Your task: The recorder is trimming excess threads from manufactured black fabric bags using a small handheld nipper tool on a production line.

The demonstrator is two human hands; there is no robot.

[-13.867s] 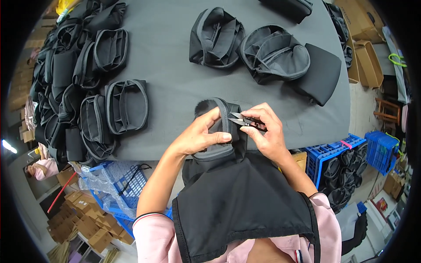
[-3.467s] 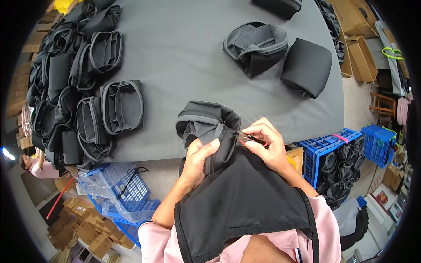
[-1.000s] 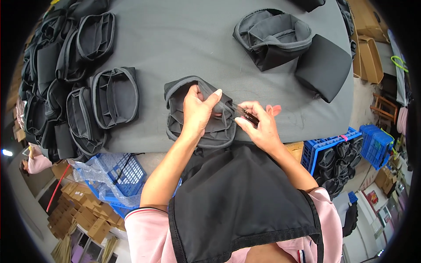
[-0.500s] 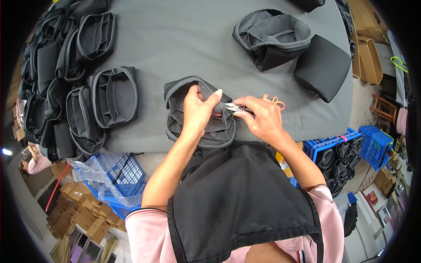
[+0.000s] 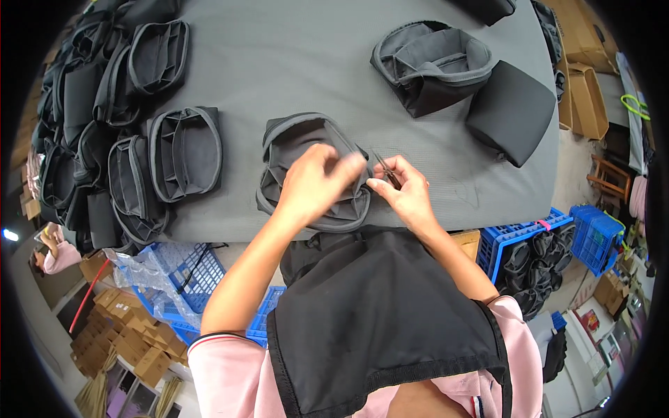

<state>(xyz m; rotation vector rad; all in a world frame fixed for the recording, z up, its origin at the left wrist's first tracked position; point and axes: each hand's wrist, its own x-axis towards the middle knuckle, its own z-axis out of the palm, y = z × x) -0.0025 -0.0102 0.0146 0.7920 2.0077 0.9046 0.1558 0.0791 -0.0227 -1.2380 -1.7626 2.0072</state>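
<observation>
A black fabric pouch (image 5: 277,132) with grey-bound rim and inner dividers lies mouth up near the table's front edge. Over its opening is my left hand (image 5: 313,182), its thumb and fingers smeared by motion; whether it grips the cloth I cannot tell. Just right of the pouch, my right hand (image 5: 411,195) is closed around a small pair of thread snips (image 5: 387,171), with the narrow blades pointing up and away from me. The blades stand apart from the pouch rim.
Similar pouches (image 5: 185,153) crowd the table's left side. Another open pouch (image 5: 432,66) and an overturned one (image 5: 514,115) lie at the far right. Blue crates (image 5: 493,244) stand below the front edge, one filled with pouches. Loose threads (image 5: 460,187) lie on the grey tabletop (image 5: 279,63).
My left hand has come off the pouch's right rim and swung over its mouth. The snips have left the rim and turned from pointing left to pointing up. The pouch shifted slightly left.
</observation>
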